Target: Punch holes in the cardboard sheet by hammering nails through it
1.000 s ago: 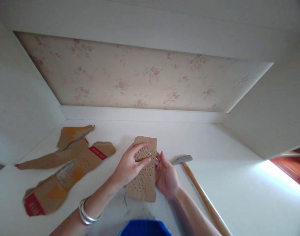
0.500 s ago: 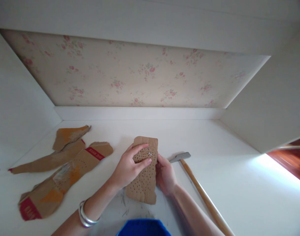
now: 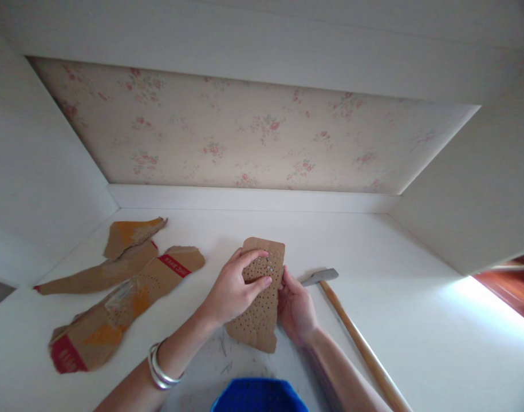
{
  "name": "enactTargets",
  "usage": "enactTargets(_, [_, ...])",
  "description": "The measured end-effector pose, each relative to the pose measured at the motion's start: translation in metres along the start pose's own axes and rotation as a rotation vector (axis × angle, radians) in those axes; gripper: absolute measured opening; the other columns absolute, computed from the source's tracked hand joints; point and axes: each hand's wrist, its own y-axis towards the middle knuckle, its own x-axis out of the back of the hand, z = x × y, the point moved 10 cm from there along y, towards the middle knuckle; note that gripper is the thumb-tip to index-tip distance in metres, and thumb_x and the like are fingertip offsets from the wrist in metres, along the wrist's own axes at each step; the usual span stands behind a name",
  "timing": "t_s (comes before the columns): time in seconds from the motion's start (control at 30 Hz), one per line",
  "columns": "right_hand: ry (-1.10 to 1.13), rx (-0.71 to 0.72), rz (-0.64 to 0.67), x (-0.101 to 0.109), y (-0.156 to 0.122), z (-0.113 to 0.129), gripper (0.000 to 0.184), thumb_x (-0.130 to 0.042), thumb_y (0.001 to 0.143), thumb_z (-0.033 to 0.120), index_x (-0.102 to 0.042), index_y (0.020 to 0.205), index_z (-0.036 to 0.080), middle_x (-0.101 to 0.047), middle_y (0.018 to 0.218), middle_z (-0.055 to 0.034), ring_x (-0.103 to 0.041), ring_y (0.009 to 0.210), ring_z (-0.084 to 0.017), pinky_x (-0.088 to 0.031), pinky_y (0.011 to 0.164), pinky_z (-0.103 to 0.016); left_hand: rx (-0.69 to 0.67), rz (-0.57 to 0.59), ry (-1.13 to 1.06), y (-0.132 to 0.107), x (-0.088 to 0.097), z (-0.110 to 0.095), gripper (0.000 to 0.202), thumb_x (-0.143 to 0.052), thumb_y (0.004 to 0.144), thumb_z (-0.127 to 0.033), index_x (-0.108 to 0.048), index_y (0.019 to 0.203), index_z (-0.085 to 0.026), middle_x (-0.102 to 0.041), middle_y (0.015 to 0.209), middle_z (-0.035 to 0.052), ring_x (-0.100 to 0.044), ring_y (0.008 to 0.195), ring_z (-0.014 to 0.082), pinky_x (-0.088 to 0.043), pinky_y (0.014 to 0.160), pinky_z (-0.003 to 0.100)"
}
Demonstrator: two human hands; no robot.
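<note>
A brown cardboard strip full of small holes [image 3: 262, 317] lies upright on the white table, a few small metal nail heads showing near its top. My left hand [image 3: 233, 292] is curled over the upper left of the strip, fingers pressed on it beside the nail heads. My right hand [image 3: 295, 308] grips the strip's right edge, fingers tucked against it. A silver bangle sits on my left wrist.
A hammer [image 3: 319, 278] with a long wooden handle lies just right of my right hand, running toward the front right. Torn cardboard pieces [image 3: 128, 286] lie at the left. A blue container [image 3: 259, 399] sits at the bottom edge. White walls enclose the table [image 3: 416, 320].
Both hands stay on the perforated cardboard. The strip has tilted slightly and sits a little further right in view; my head has shifted.
</note>
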Motion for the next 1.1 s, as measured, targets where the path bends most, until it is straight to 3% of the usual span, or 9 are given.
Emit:
enactTargets(0.27, [-0.028,0.049,0.051,-0.007,-0.001,0.002,0.038,-0.055,0.091,0.054,-0.072,0.109,0.025,-0.078,0.101,-0.0055,-0.065,0.103,-0.027,-0.051,0.084,-0.038,-0.032,-0.05,0.129,-0.004,0.002,0.001,0.034,-0.066,0.085,-0.022,-0.061,0.118,-0.027,-0.052,0.115,0.0058,-0.055,0.111,0.0219,-0.044,0.102,0.038])
enactTargets(0.43, [-0.197,0.23,0.084,-0.014,-0.005,0.018,0.032,-0.061,0.092,0.033,-0.066,0.123,0.027,-0.074,0.112,-0.0036,-0.063,0.103,-0.025,-0.048,0.086,-0.036,-0.084,-0.157,0.321,-0.007,0.013,-0.006,0.029,-0.066,0.086,-0.032,-0.064,0.115,-0.028,-0.038,0.134,0.0084,-0.047,0.118,0.0266,-0.04,0.105,0.044])
enactTargets(0.53, [-0.448,0.391,0.063,-0.017,-0.01,0.029,0.03,-0.06,0.093,0.03,-0.067,0.122,0.029,-0.073,0.108,-0.0018,-0.063,0.098,-0.024,-0.048,0.085,-0.034,-0.13,-0.176,0.495,-0.007,0.015,-0.02,0.018,-0.057,0.092,-0.034,-0.066,0.103,-0.023,-0.05,0.121,0.0102,-0.052,0.107,0.0273,-0.042,0.098,0.045])
enactTargets(0.7, [-0.669,0.534,0.02,-0.017,-0.015,0.034,0.025,-0.057,0.095,0.033,-0.068,0.117,0.03,-0.072,0.106,-0.0001,-0.06,0.098,-0.022,-0.046,0.087,-0.032,-0.121,0.024,0.628,-0.007,-0.007,-0.026,0.021,-0.043,0.1,-0.033,-0.058,0.089,-0.023,-0.067,0.085,0.0048,-0.064,0.08,0.0239,-0.046,0.072,0.034])
enactTargets(0.97, [-0.855,0.605,0.059,-0.025,-0.026,0.034,0.022,-0.054,0.096,0.032,-0.068,0.112,0.027,-0.069,0.094,-0.0001,-0.061,0.086,-0.019,-0.047,0.076,-0.028,-0.124,0.063,0.878,-0.014,-0.016,-0.031,0.018,-0.034,0.101,-0.022,-0.05,0.091,-0.023,-0.069,0.077,0.0027,-0.068,0.066,0.0238,-0.044,0.055,0.032])
enactTargets(1.1, [-0.879,0.609,0.013,-0.024,-0.024,0.033,0.026,-0.05,0.098,0.031,-0.064,0.12,0.028,-0.07,0.102,-0.0002,-0.061,0.092,-0.02,-0.047,0.083,-0.03,-0.142,0.031,0.899,-0.014,-0.016,-0.031,0.017,-0.034,0.101,-0.019,-0.048,0.091,-0.021,-0.069,0.076,0.0027,-0.068,0.065,0.0223,-0.045,0.053,0.03])
